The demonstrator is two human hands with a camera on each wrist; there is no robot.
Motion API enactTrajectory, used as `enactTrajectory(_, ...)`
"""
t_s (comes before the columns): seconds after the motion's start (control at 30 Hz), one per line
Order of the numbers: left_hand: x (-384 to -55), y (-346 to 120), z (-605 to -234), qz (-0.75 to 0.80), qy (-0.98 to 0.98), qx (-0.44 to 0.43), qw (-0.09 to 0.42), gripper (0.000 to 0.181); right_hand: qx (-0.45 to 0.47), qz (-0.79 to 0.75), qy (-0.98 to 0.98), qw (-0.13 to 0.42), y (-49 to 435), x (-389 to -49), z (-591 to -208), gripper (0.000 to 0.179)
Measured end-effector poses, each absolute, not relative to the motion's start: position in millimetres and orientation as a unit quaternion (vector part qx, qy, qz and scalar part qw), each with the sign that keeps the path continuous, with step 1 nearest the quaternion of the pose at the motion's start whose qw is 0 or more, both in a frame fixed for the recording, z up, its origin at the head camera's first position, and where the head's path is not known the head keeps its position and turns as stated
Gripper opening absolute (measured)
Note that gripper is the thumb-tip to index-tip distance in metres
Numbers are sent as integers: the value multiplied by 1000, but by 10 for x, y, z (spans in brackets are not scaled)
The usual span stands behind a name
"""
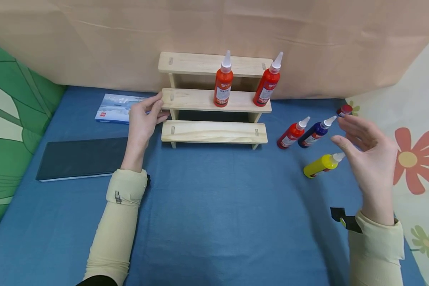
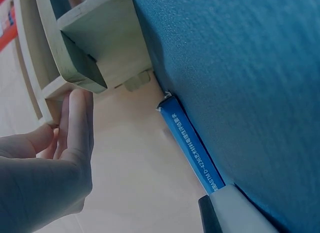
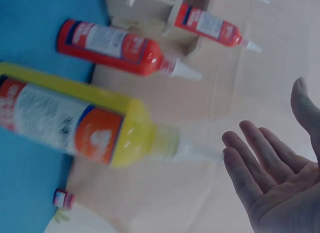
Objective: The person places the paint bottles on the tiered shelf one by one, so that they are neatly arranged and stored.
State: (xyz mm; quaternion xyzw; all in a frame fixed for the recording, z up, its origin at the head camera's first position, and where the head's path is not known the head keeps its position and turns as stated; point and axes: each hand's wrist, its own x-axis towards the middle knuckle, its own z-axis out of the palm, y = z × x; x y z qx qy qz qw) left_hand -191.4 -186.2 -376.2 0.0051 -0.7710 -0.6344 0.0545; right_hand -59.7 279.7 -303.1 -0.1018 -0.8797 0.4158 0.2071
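My left hand [image 1: 144,119] grips the left end of the middle step of a three-step wooden display rack [image 1: 193,100]. In the left wrist view its thumb and fingers pinch the board's end. On the middle step stand an orange paint bottle [image 1: 223,88] and a red paint bottle [image 1: 266,88], both with white nozzles. My right hand [image 1: 373,153], fingers spread and holding nothing, hovers over the right side of the table. Nearby stand another red bottle [image 1: 289,136], a dark blue bottle [image 1: 312,135] and a yellow bottle [image 3: 100,123]. The yellow one is nearest to that hand.
A small red-capped jar [image 1: 344,110] stands at the back right, partly behind the right fingers. Left of the rack lie a blue-and-white box [image 1: 116,107] and a dark flat book-like object [image 1: 82,158]. A beige sheet [image 1: 214,28] hangs behind the blue-covered table [image 1: 214,206].
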Motion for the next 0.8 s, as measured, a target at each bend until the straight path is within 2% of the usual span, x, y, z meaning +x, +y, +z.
enactTrajectory(0.47,-1897,-1899,-3786,-630,-774,11,58,40,-138,425,-882,150,3051,-483,-3288,54)
enactTrajectory(0.8,-1917,-1858,-3781,-629,-775,2,61,40,-111,439,-884,116,3290,-368,-3586,54)
